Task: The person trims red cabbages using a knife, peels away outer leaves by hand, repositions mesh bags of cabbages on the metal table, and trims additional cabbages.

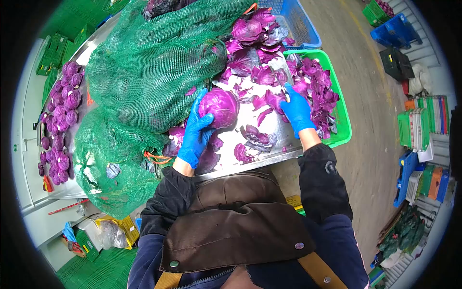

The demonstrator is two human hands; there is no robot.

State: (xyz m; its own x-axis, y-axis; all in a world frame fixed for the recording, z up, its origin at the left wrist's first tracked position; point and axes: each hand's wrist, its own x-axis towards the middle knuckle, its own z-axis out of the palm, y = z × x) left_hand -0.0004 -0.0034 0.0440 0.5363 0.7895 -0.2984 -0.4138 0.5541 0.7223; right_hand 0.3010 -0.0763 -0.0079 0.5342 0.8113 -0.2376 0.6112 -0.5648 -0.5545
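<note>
A purple red cabbage [219,108] with its outer leaves trimmed rests in my left hand [196,130], whose blue-gloved fingers and thumb wrap its left side. My right hand [297,110], also in a blue glove, is closed around a knife [287,77] with its thin blade pointing away from me. Part of that blade blends into the leaves behind it. Loose purple leaves [262,74] lie over the metal table [250,123] between and beyond my hands. Under the right hand's side stands a green crate [340,118] full of cut leaves.
Green mesh sacks [159,82] of cabbages fill the table's left half. A blue crate [303,24] stands at the far end. Many cabbages [62,111] are piled on a surface at far left. Stacked crates [413,127] line the wall on the right.
</note>
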